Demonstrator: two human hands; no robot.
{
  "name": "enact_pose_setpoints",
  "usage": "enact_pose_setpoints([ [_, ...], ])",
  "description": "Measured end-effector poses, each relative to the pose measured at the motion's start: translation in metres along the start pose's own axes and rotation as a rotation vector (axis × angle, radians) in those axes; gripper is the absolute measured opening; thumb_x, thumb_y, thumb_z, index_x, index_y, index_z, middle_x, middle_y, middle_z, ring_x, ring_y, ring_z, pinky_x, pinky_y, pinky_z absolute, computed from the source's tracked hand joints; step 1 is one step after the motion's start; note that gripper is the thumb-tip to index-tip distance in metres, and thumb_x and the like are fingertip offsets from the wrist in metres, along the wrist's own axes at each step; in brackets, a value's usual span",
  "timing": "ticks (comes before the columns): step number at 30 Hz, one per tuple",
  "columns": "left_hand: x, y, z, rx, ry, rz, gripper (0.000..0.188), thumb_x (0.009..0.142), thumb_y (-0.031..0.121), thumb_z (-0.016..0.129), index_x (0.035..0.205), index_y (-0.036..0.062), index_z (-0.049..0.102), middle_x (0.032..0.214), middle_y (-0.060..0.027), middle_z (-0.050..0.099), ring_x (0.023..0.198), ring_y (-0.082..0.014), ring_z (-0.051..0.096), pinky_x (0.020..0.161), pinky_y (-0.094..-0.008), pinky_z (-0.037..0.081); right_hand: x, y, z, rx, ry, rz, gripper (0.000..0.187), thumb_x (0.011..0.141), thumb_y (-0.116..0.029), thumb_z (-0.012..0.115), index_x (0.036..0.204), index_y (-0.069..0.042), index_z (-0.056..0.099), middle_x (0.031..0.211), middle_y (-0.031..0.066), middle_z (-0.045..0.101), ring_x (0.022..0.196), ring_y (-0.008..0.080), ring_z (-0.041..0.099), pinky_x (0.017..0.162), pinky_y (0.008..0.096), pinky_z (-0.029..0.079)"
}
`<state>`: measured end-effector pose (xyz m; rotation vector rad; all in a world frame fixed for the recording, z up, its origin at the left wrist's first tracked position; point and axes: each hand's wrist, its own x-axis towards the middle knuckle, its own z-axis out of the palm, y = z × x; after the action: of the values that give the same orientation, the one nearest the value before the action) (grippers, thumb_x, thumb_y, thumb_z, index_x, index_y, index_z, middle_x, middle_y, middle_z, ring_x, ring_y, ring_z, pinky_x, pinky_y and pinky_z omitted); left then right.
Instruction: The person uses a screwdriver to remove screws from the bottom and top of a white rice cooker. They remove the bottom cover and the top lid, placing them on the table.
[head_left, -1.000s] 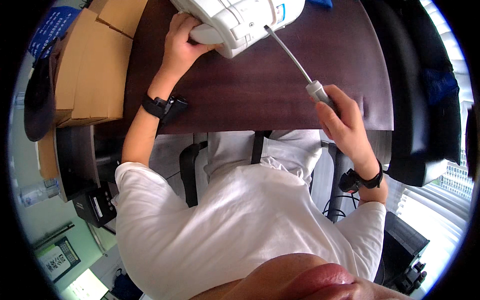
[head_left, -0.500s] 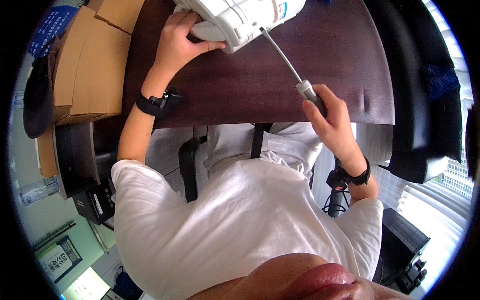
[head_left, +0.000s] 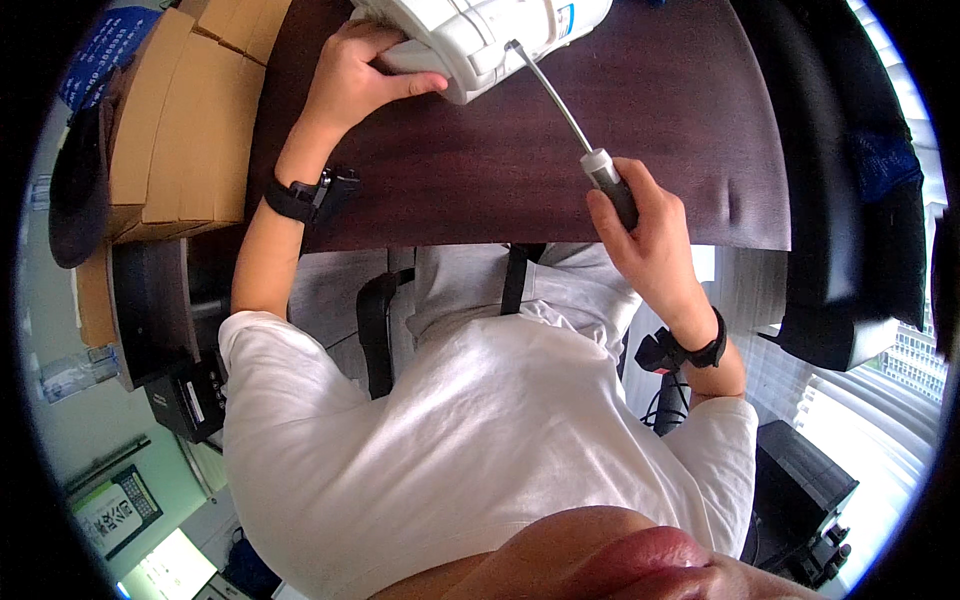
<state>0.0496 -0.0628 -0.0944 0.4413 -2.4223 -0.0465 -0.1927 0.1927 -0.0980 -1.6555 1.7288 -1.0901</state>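
A white plastic appliance (head_left: 500,25) with rounded edges and a small blue label lies tilted at the far side of the dark table, partly cut off by the top of the view. My left hand (head_left: 355,75) holds its left end, the thumb along the near edge and the other fingers partly hidden. In my right hand (head_left: 645,220) is a screwdriver (head_left: 555,95) with a grey handle and a long metal shaft, gripped by the handle. Its tip meets the appliance's near side at a small dark hole; how deep it sits I cannot tell.
Cardboard boxes (head_left: 190,130) stand along the left of the brown table (head_left: 500,170), with a dark cap (head_left: 80,190) beside them. Black padded furniture (head_left: 820,170) borders the right side. A black chair armrest (head_left: 375,325) is near my lap.
My right hand has moved slightly up and left with the screwdriver, bringing its tip from beside the dark hole onto it. My left hand keeps its hold on the appliance.
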Motion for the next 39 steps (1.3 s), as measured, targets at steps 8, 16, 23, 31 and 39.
enact_pose_setpoints([
  [8, 0.003, 0.0, -0.003, -0.014, -0.067, -0.01, 0.053, 0.065, 0.044, 0.085, 0.094, 0.001, 0.072, 0.091, -0.0142, 0.072, 0.087, -0.0274, 0.07, 0.077, -0.035, 0.054, -0.005, 0.002, 0.006, 0.004, 0.051, -0.047, 0.02, 0.09, -0.01, 0.063, 0.105, 0.002, 0.056, 0.068, 0.0085, 0.055, 0.056, 0.0135, 0.052, 0.052, 0.0281, 0.042],
  [16, 0.005, -0.003, 0.002, -0.032, 0.011, 0.075, 0.054, 0.063, 0.051, 0.084, 0.085, 0.0027, 0.073, 0.08, -0.0116, 0.072, 0.073, -0.0243, 0.07, 0.067, -0.0323, 0.055, -0.008, 0.0, 0.006, 0.002, 0.028, -0.016, 0.02, 0.089, -0.009, 0.063, 0.103, 0.003, 0.056, 0.07, 0.0149, 0.06, 0.055, 0.0207, 0.061, 0.051, 0.0326, 0.046],
  [23, 0.005, -0.004, 0.002, -0.03, -0.005, 0.043, 0.055, 0.063, 0.052, 0.084, 0.083, 0.0021, 0.073, 0.077, -0.0119, 0.071, 0.071, -0.0238, 0.07, 0.065, -0.0314, 0.055, -0.007, 0.001, 0.007, -0.023, 0.037, -0.048, 0.02, 0.088, -0.01, 0.063, 0.103, 0.002, 0.056, 0.074, 0.0166, 0.061, 0.056, 0.0269, 0.063, 0.051, 0.0352, 0.047],
  [31, 0.006, -0.003, 0.003, -0.011, -0.028, 0.084, 0.055, 0.063, 0.054, 0.083, 0.081, 0.0031, 0.073, 0.075, -0.0127, 0.071, 0.069, -0.0235, 0.07, 0.064, -0.0302, 0.055, -0.011, -0.003, 0.01, -0.269, 0.097, -0.093, 0.023, 0.088, -0.014, 0.064, 0.102, 0.003, 0.054, 0.079, 0.0211, 0.063, 0.061, 0.0369, 0.064, 0.052, 0.041, 0.05],
  [39, 0.008, -0.005, 0.006, -0.025, -0.095, 0.064, 0.048, 0.068, 0.047, 0.083, 0.082, 0.0021, 0.072, 0.072, -0.0111, 0.07, 0.066, -0.0223, 0.069, 0.062, -0.031, 0.053, -0.002, -0.016, -0.013, 0.028, -0.153, 0.117, 0.025, 0.089, -0.015, 0.064, 0.102, 0.004, 0.055, 0.07, 0.0221, 0.062, 0.059, 0.0369, 0.063, 0.051, 0.0416, 0.047],
])
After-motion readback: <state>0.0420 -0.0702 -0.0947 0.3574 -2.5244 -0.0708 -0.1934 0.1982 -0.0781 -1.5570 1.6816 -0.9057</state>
